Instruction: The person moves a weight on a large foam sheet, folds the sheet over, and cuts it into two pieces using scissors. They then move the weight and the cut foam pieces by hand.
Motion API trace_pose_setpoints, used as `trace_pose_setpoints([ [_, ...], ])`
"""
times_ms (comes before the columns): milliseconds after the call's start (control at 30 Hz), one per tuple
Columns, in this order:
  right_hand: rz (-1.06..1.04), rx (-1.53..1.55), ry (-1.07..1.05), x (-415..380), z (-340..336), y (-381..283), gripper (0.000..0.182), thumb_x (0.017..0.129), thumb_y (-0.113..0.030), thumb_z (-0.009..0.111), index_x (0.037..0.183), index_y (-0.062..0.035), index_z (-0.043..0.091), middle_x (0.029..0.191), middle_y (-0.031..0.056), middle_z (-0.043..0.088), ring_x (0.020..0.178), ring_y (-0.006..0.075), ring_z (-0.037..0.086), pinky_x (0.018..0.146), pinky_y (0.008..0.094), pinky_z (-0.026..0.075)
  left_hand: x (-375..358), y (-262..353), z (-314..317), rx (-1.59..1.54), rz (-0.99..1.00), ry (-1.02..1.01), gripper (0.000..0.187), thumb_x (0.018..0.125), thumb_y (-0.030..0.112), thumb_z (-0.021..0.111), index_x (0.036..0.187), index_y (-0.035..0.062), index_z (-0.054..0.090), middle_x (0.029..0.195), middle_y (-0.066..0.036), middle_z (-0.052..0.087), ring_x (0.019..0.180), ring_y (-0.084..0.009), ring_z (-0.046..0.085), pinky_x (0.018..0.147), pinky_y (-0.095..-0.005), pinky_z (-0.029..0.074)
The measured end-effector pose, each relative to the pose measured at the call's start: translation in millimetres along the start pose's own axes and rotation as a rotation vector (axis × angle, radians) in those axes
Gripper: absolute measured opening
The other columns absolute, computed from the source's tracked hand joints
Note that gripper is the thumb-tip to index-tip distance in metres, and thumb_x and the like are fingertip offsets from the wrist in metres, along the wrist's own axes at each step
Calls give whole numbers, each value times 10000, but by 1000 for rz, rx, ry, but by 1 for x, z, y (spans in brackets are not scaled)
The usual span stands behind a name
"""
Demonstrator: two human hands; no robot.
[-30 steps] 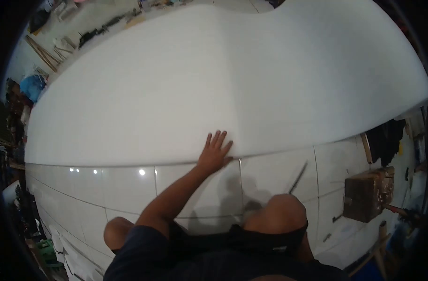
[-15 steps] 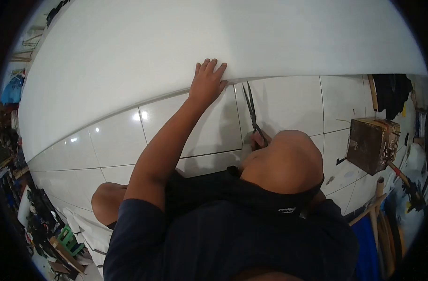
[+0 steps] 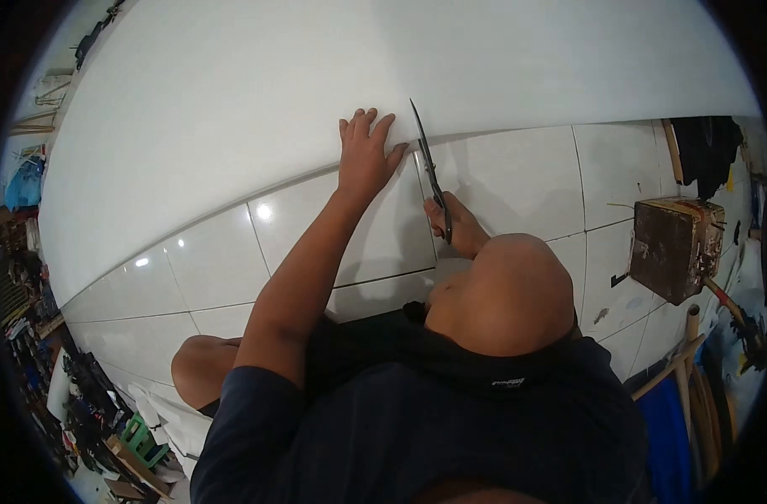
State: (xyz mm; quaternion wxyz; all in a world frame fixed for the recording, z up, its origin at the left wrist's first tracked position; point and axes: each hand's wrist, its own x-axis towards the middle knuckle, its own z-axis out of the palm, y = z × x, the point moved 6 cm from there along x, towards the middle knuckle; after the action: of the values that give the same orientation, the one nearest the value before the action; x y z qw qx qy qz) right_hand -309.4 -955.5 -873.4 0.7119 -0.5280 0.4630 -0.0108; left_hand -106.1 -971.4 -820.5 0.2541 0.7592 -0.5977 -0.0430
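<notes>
A large white sheet (image 3: pixel 232 92) covers the upper part of the view, its near edge lying across the tiled floor. My left hand (image 3: pixel 366 155) rests flat with spread fingers on the sheet near that edge. In my right hand (image 3: pixel 456 225) is a pair of dark scissors (image 3: pixel 428 155), gripped by the handles. One long blade lies over the white sheet, just right of my left hand; the lower blade is hidden at the sheet's edge.
White floor tiles (image 3: pixel 518 176) extend below the sheet. At the right stand a brown, worn box (image 3: pixel 669 252) and a black cloth (image 3: pixel 706 155). A green plastic item (image 3: pixel 142 441) and clutter lie at the lower left.
My right hand has moved up and forward from beside the knee, bringing the scissors to the sheet's edge. The scissors' blades no longer both show. My left hand stays on the sheet.
</notes>
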Motion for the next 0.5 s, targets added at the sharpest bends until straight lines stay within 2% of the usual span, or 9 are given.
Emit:
trace_pose_setpoints([
  [100, -15, 1, -6, -2, -1, -8, 505, 922, -585, 570, 871, -92, 475, 679, 26, 454, 654, 155, 450, 627, 332, 392, 0, 2, 0, -20, 0, 14, 535, 808, 255, 757, 1274, 90, 553, 1307, -221, 492, 1297, -437, 408, 1095, -606, 275],
  [167, -74, -163, -53, 3, 2, -9, 586, 933, -643, 487, 958, -58, 468, 758, 8, 444, 700, 107, 453, 672, 256, 408, 1, 3, -1, -25, -1, 18, 527, 809, 251, 756, 1268, 88, 556, 1306, -216, 494, 1297, -435, 410, 1096, -607, 274],
  [300, -12, -74, -33, 8, 6, -10, 596, 926, -656, 485, 972, -62, 473, 768, 6, 456, 706, 109, 456, 684, 256, 411, -2, 1, 0, -36, 1, 13, 498, 816, 234, 748, 1255, 88, 563, 1305, -197, 500, 1299, -427, 411, 1098, -610, 276],
  [367, -53, -82, 48, 11, 6, -9, 566, 924, -627, 525, 963, -64, 486, 770, -3, 464, 698, 99, 456, 678, 251, 410, -3, 0, 0, -31, 12, 16, 485, 820, 224, 744, 1251, 91, 566, 1300, -191, 502, 1299, -423, 412, 1098, -611, 279],
  [500, -30, 126, -34, 10, 9, -14, 506, 927, -567, 574, 906, -65, 511, 717, -9, 471, 632, 88, 464, 610, 246, 411, -5, -3, 0, -41, 35, 32, 447, 830, 196, 731, 1239, 98, 579, 1285, -179, 508, 1295, -417, 421, 1090, -621, 284],
])
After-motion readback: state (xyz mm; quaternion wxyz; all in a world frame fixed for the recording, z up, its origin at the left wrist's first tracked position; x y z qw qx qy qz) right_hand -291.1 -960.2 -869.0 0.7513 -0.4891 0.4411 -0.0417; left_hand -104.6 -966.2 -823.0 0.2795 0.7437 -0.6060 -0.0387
